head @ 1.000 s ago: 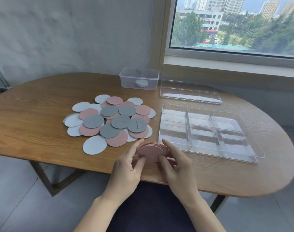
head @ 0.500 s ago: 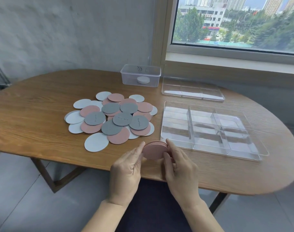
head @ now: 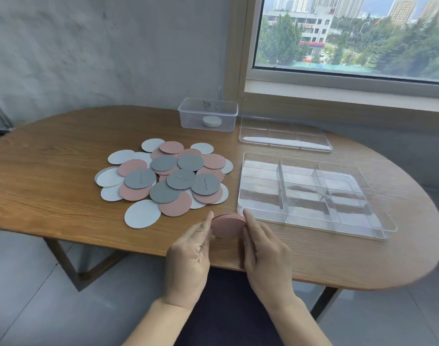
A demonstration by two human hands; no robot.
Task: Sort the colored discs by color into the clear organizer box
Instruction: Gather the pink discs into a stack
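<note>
A stack of pink discs [head: 227, 227] stands tilted near the table's front edge, its face turned toward me. My left hand [head: 188, 258] presses its left edge and my right hand [head: 265, 255] its right edge, both with fairly straight fingers and palms facing each other. A loose pile of pink, grey and white discs [head: 163, 176] lies overlapping on the wooden table, behind and to the left of the stack. The clear organizer box [head: 313, 221] sits open just right of the stack, with nothing visible in its compartments.
The organizer's clear lid [head: 283, 136] lies flat behind it. A small clear tub [head: 208, 113] holding a white round object [head: 211, 121] stands at the back by the wall. The table edge [head: 313, 278] runs close under my wrists. A window is at the back right.
My fingers have gone from wrapping around the pink stack to lying straighter along its sides. The stack stays at the front edge of the table.
</note>
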